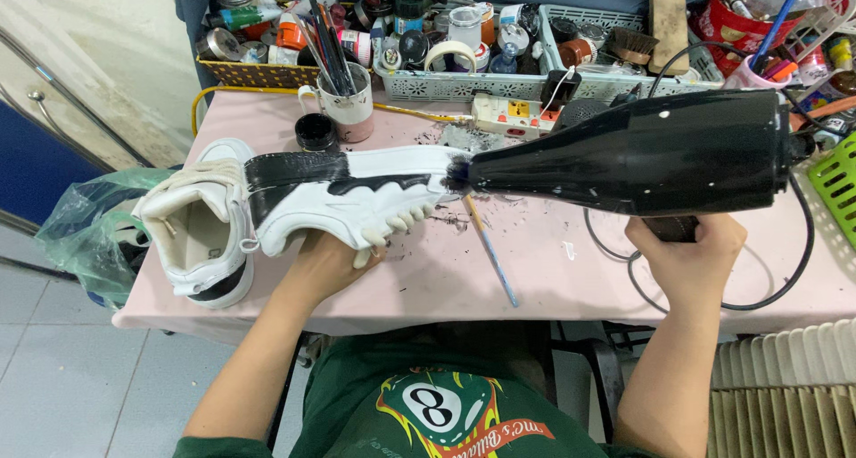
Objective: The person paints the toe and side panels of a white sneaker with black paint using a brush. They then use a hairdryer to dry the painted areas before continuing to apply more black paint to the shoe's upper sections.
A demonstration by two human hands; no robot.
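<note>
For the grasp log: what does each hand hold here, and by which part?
Left hand holds the white-and-black sneaker from beneath, at its sole. Right hand grips the black hair dryer by its handle.

I see a white mug (349, 101) full of brushes on the pink table (535, 271); right of it a power strip (510, 115), behind it 2 cluttered baskets (571, 85).

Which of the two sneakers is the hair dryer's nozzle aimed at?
The black-and-white sneaker gripped from below by the left hand; the hair dryer in the right hand points at its toe. The white sneaker lies behind it, untouched.
</note>
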